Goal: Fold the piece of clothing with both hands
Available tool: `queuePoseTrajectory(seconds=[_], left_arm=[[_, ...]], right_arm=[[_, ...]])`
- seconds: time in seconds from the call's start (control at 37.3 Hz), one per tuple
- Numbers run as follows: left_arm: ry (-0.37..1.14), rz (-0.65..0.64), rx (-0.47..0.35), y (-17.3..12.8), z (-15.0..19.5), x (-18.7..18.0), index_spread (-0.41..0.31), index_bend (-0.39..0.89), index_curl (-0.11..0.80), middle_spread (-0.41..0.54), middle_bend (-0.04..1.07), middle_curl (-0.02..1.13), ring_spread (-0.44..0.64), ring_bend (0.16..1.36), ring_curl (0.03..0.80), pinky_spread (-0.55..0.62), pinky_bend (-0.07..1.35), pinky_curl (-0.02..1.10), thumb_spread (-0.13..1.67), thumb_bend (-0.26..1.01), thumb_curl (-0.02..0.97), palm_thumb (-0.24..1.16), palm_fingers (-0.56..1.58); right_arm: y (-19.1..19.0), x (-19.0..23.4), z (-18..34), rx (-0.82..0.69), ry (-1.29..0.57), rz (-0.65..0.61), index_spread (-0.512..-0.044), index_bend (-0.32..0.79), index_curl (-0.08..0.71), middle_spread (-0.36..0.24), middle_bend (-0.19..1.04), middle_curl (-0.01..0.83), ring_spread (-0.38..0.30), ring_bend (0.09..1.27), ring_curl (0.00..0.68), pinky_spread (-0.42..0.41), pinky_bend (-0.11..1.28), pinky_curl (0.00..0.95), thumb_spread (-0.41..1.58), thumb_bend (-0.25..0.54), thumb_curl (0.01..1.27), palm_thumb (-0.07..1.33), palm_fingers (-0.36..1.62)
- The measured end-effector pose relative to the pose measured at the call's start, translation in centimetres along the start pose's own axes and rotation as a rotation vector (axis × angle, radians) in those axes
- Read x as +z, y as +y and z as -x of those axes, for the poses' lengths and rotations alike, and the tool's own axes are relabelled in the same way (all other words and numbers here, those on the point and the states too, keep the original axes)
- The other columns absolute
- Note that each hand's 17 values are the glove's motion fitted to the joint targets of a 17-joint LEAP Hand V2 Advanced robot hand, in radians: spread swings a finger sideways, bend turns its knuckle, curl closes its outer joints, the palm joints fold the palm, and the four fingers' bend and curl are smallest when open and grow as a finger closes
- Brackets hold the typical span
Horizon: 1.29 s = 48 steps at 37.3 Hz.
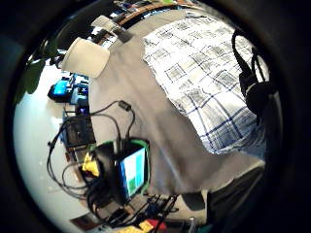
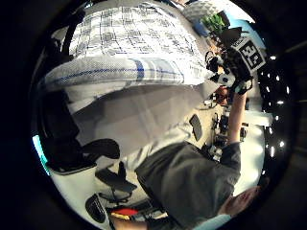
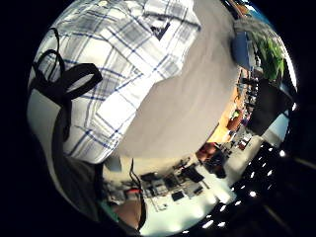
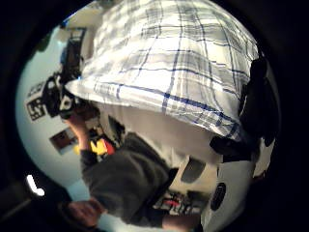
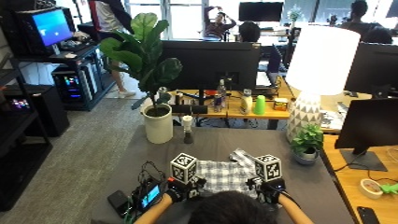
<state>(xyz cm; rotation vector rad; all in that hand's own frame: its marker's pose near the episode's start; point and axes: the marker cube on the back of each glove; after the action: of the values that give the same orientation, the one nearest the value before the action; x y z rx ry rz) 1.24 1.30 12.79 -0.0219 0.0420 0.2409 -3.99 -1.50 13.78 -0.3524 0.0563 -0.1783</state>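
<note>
Gripping the shirt (image 5: 225, 177) at its near left corner, left hand (image 5: 177, 190), fingers curled into the cloth, low centre-left of frame. Pinching the near right corner likewise, right hand (image 5: 266, 187). Lying plaid across a grey table (image 5: 211, 142), lower middle. Beyond: plant (image 5: 147, 56), monitor (image 5: 210, 63), lamp (image 5: 320, 65) at upper right.

Grey table (image 5: 323, 184) carries plaid shirt (image 5: 227, 176), potted plant (image 5: 157, 122), lamp (image 5: 308, 107).
</note>
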Motion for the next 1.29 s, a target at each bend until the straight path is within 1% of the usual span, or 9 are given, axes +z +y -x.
queuePoseTrajectory(seconds=[0.13, 0.24, 0.46, 0.56, 0.64, 0.75, 0.83, 1.07, 1.29], left_arm=[[-0.016, -0.011, -0.006, 0.9, -0.5, -4.8, -0.296, 0.21, 0.496, -0.321, 0.48, 0.56, -0.34, 0.65, 0.466, -0.34, 0.28, 0.41, 1.59, 0.20, 0.339, 0.55, 1.23], [-0.093, 0.006, -0.146, -3.5, 1.1, -7.3, -0.298, 0.22, 0.511, -0.327, 0.49, 0.57, -0.34, 0.66, 0.475, -0.35, 0.27, 0.41, 1.59, 0.20, 0.354, 0.54, 1.24], [-0.096, 0.265, -0.450, -9.1, 4.1, -3.7, -0.309, 0.22, 0.538, -0.333, 0.49, 0.59, -0.34, 0.66, 0.483, -0.34, 0.26, 0.42, 1.58, 0.20, 0.384, 0.52, 1.22], [-0.037, 0.327, -0.500, -9.9, 5.5, -0.2, -0.304, 0.21, 0.544, -0.330, 0.48, 0.60, -0.34, 0.65, 0.483, -0.34, 0.26, 0.42, 1.59, 0.20, 0.390, 0.51, 1.20], [-0.042, 0.291, -0.522, -9.4, 5.7, -0.1, -0.294, 0.17, 0.538, -0.322, 0.44, 0.59, -0.34, 0.62, 0.473, -0.32, 0.26, 0.42, 1.57, 0.18, 0.383, 0.48, 1.13], [-0.079, 0.094, -0.503, -8.2, 5.3, -2.6, -0.255, 0.10, 0.499, -0.295, 0.34, 0.57, -0.32, 0.55, 0.462, -0.28, 0.30, 0.44, 1.56, 0.17, 0.372, 0.46, 0.91], [-0.069, -0.024, -0.441, -7.1, 4.0, -4.0, -0.227, 0.10, 0.481, -0.259, 0.22, 0.55, -0.30, 0.53, 0.465, -0.26, 0.35, 0.46, 1.55, 0.17, 0.367, 0.45, 0.79], [-0.078, 0.023, -0.272, -3.9, -0.6, -0.6, -0.179, 0.15, 0.435, -0.164, 0.09, 0.42, -0.20, 0.49, 0.420, -0.18, 0.41, 0.45, 1.52, 0.11, 0.337, 0.37, 0.65], [-0.050, 0.085, -0.321, -4.3, 0.0, 5.1, -0.116, 0.14, 0.424, 0.004, 0.07, 0.35, 0.01, 0.50, 0.428, 0.06, 0.38, 0.45, 1.45, -0.01, 0.252, 0.17, 0.23]], right_arm=[[1.9, -6.0, 0.6, 0.056, 0.144, 0.022, -0.251, 0.28, 0.427, -0.155, 0.39, 0.498, -0.214, 0.58, 0.440, -0.238, 0.53, 0.426, 0.48, 0.013, 0.60, 1.06, 1.27], [-2.4, -10.8, -0.7, 0.206, 0.236, 0.008, -0.256, 0.30, 0.453, -0.165, 0.40, 0.508, -0.220, 0.58, 0.447, -0.247, 0.52, 0.431, 0.41, -0.008, 0.62, 1.07, 1.27], [-11.2, -10.3, -0.2, 0.364, 0.289, -0.253, -0.260, 0.29, 0.493, -0.169, 0.40, 0.520, -0.230, 0.56, 0.459, -0.255, 0.49, 0.437, 0.34, -0.020, 0.66, 1.09, 1.21], [-13.1, -8.4, -1.0, 0.372, 0.314, -0.395, -0.262, 0.26, 0.501, -0.170, 0.39, 0.523, -0.231, 0.56, 0.463, -0.252, 0.47, 0.436, 0.34, -0.024, 0.67, 1.08, 1.18], [-11.7, -9.1, -1.8, 0.364, 0.323, -0.473, -0.260, 0.11, 0.465, -0.159, 0.28, 0.492, -0.219, 0.55, 0.459, -0.211, 0.48, 0.432, 0.45, -0.020, 0.67, 1.07, 0.95], [-7.3, -11.1, -4.0, 0.437, 0.273, -0.511, -0.264, 0.08, 0.436, -0.136, 0.27, 0.487, -0.182, 0.54, 0.469, -0.145, 0.45, 0.436, 0.63, -0.023, 0.66, 1.03, 0.83], [-7.0, -9.9, -7.4, 0.498, 0.158, -0.418, -0.264, 0.08, 0.398, -0.127, 0.26, 0.479, -0.172, 0.53, 0.453, -0.115, 0.42, 0.415, 0.74, -0.023, 0.65, 0.99, 0.83], [-7.3, 0.1, -12.4, 0.694, -0.307, -0.145, -0.244, 0.03, 0.318, -0.062, 0.22, 0.458, -0.113, 0.54, 0.441, -0.005, 0.46, 0.408, 1.07, -0.085, 0.51, 0.65, 0.79], [-6.6, 4.5, -10.0, 0.780, -0.365, -0.132, -0.245, 0.00, 0.225, 0.020, 0.18, 0.433, -0.033, 0.57, 0.453, 0.086, 0.59, 0.443, 1.16, -0.033, 0.44, 0.55, 0.50]])
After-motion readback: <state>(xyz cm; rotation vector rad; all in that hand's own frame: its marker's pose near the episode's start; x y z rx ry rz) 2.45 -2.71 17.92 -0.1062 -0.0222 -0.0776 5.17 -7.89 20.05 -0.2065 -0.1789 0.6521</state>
